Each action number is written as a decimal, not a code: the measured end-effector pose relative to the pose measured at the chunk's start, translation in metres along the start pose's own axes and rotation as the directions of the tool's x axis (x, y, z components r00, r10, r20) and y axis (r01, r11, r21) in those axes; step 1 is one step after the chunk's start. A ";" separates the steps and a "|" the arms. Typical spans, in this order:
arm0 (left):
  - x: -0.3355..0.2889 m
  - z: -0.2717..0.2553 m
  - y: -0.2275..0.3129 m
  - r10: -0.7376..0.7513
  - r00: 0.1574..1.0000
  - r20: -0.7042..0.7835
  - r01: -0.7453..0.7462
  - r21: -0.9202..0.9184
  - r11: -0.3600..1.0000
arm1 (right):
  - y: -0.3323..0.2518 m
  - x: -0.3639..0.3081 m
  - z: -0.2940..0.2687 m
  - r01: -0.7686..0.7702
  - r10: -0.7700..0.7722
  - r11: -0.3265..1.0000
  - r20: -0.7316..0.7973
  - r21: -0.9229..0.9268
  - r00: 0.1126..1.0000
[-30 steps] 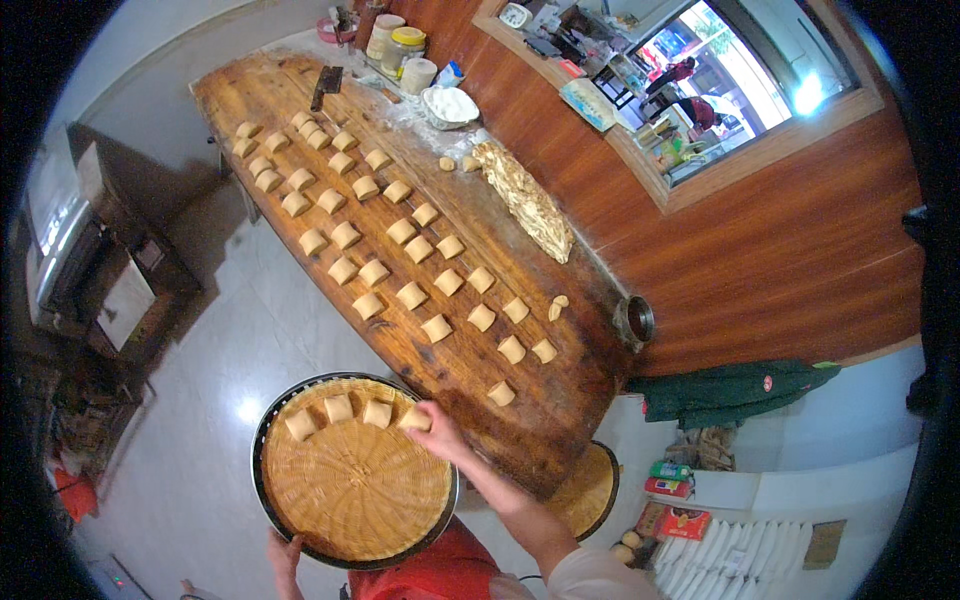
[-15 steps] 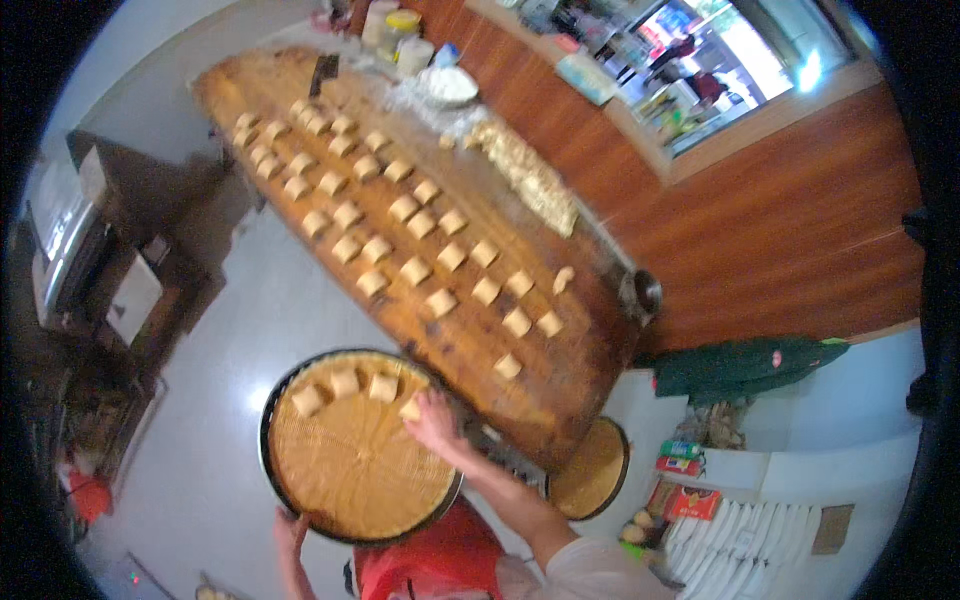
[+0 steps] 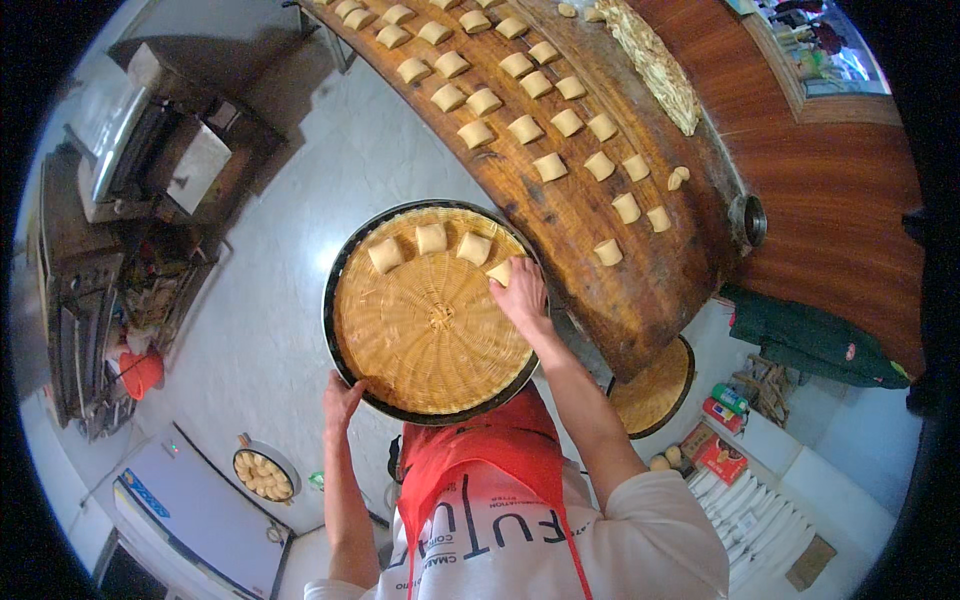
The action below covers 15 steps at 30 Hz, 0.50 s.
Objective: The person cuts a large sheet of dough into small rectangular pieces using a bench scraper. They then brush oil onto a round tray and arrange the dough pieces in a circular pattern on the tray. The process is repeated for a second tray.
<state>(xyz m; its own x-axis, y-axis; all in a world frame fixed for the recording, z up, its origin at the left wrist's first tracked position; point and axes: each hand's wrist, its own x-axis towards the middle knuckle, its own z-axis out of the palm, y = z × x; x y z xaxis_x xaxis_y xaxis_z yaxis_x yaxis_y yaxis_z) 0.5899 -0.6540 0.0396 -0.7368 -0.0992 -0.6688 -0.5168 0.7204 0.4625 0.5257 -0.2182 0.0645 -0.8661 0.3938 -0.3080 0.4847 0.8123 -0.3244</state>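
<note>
A large round tray [image 3: 372, 350] with a dark rim and a woven, tan lining is in front of my red apron. My left hand [image 3: 342, 402] grips its near left rim, fingers partly hidden under the edge. At the tray's right side, my right hand [image 3: 524, 298] has its fingers round a dough piece [image 3: 499, 272], which rests on the woven lining. Along the far side sit three more pale dough pieces, among them a middle one [image 3: 431, 238], spaced apart in an arc.
Beyond the tray stands a wooden table [image 3: 640, 310] bearing rows of dough pieces [image 3: 549, 167] and a long layered dough strip [image 3: 655, 65]. Another round tray [image 3: 655, 395] is partly under its corner. A bowl of round dough pieces [image 3: 262, 475] is at lower left, near an oven-like appliance [image 3: 150, 150].
My view has swung downward, so the tray and table sit higher in the picture. My right hand stays at the dough piece on the tray's right side; my left stays on the rim.
</note>
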 end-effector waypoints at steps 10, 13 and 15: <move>0.007 0.010 -0.025 0.027 0.999 -0.029 -0.028 -0.012 1.000 | 0.005 -0.006 0.012 -0.017 0.018 1.000 0.031 -0.018 0.999; 0.010 0.011 -0.028 0.103 0.990 0.099 -0.066 -0.319 0.946 | -0.001 -0.010 0.004 -0.018 0.027 0.996 0.107 -0.090 0.994; 0.013 0.014 -0.029 0.120 0.987 0.107 -0.066 -0.415 0.907 | 0.006 -0.011 -0.010 0.055 -0.052 0.995 0.031 -0.089 0.998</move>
<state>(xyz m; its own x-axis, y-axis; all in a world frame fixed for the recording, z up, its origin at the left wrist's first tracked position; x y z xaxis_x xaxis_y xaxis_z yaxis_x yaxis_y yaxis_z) 0.6020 -0.6664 0.0091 -0.7428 0.0616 -0.6667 -0.6017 0.3753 0.7051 0.5368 -0.2131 0.0745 -0.8859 0.3376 -0.3180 0.4239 0.8676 -0.2598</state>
